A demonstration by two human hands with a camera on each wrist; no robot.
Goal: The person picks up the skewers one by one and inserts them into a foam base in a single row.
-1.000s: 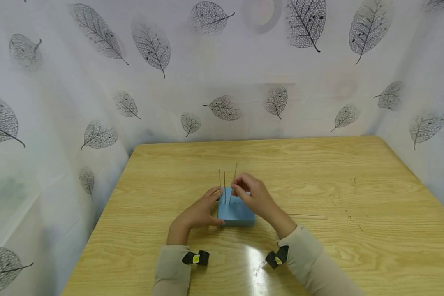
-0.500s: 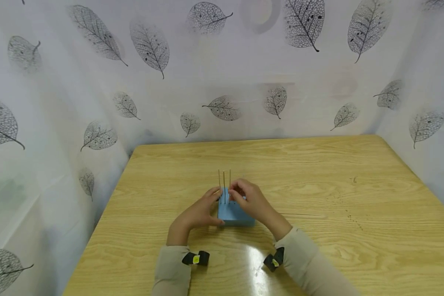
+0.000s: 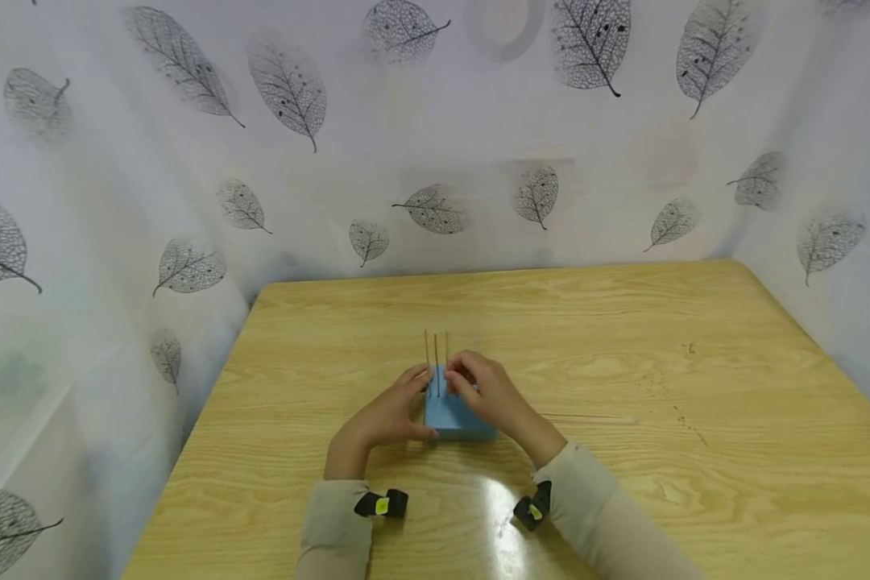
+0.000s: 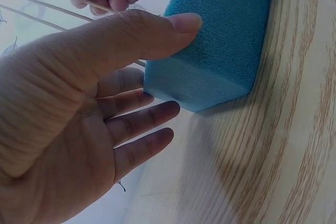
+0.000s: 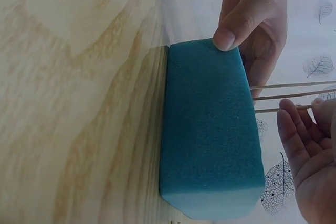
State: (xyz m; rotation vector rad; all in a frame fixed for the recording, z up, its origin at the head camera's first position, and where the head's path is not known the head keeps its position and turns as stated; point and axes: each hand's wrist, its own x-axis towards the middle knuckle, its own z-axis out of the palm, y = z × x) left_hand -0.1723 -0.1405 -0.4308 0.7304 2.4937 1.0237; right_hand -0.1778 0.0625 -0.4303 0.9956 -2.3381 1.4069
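A blue foam block [image 3: 458,414] sits on the table, with three thin wooden sticks standing in a row at its left part. My left hand [image 3: 386,415] grips the block's left side; in the left wrist view the thumb [image 4: 184,23] lies on the block's face. My right hand [image 3: 495,396] pinches the rightmost stick [image 5: 268,110] between thumb and fingertips, above the block's top. The other two sticks [image 5: 294,85] stand beside it, untouched by the right hand. The right hand hides part of the block's top in the head view.
Thin loose sticks [image 3: 587,418] lie on the wooden table [image 3: 696,483] to the right of the block, partly behind the right forearm. A leaf-patterned white curtain [image 3: 449,145] surrounds the table at the back and sides.
The pinched stick has gone from tilted to upright, and its top is now level with the others. My right hand has moved slightly left and down; the left hand holds its place.
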